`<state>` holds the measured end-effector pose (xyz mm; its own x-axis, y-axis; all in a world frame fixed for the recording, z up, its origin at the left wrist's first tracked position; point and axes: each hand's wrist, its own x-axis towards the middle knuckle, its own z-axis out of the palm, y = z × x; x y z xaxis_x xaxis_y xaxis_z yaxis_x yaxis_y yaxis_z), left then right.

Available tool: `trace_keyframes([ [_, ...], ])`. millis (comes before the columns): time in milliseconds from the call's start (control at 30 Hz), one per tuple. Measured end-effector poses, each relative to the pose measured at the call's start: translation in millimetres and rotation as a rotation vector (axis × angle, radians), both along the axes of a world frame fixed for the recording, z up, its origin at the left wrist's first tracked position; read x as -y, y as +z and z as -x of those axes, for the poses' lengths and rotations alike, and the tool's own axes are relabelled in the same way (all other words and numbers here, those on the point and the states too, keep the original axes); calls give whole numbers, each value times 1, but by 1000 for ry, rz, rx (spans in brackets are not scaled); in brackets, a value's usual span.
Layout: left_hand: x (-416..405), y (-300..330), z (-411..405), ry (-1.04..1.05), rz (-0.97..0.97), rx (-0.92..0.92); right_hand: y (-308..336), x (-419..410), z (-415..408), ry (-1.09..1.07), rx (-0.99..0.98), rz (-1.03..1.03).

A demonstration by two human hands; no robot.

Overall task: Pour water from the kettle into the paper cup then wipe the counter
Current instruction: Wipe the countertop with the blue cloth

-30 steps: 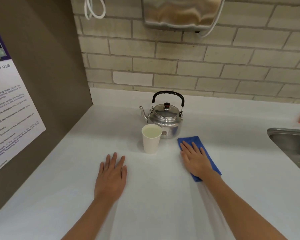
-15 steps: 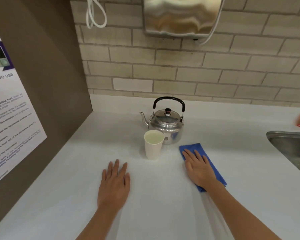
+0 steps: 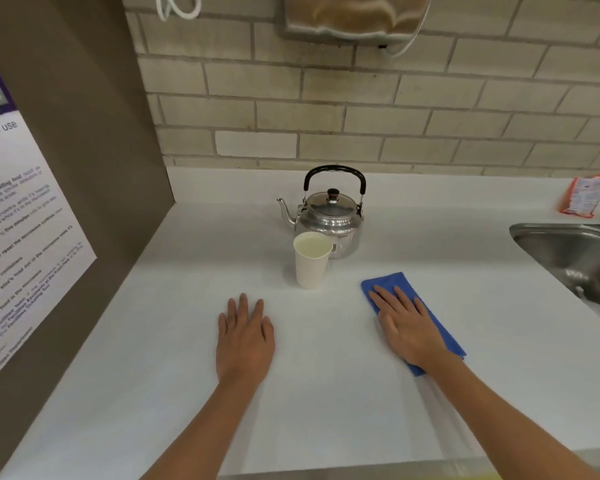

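A steel kettle (image 3: pixel 329 221) with a black handle stands upright at the back of the white counter (image 3: pixel 174 341), its spout pointing left. Right in front of it is a white paper cup (image 3: pixel 310 268), upright and filled with liquid nearly to the rim. A folded blue cloth (image 3: pixel 390 282) lies on the counter to the right of the cup. My right hand (image 3: pixel 407 327) presses flat on the cloth, fingers stretched out and covering most of it. My left hand (image 3: pixel 245 341) rests palm down on the bare counter, left of and nearer than the cup, holding nothing.
A steel sink (image 3: pixel 575 251) is set into the counter at the right. An orange packet (image 3: pixel 584 195) leans at the back right. A brown side panel with a printed poster (image 3: pixel 18 237) closes off the left. A brick wall carries a metal dispenser (image 3: pixel 357 15) above.
My right hand has drawn the blue cloth a little toward me, away from the kettle. The left hand stays flat in place. The view has shifted slightly.
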<state>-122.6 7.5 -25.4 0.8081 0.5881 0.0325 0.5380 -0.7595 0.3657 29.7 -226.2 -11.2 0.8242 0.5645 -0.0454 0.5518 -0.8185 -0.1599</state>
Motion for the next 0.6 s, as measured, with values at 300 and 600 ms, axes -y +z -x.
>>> trace_keyframes([
  [300, -9, 8, 9, -106, 19, -40, -10, -65, 98, 116, -5, -31],
  [600, -15, 3, 28, -223, -22, -16, -2, -32, 66, -185, 5, 27],
])
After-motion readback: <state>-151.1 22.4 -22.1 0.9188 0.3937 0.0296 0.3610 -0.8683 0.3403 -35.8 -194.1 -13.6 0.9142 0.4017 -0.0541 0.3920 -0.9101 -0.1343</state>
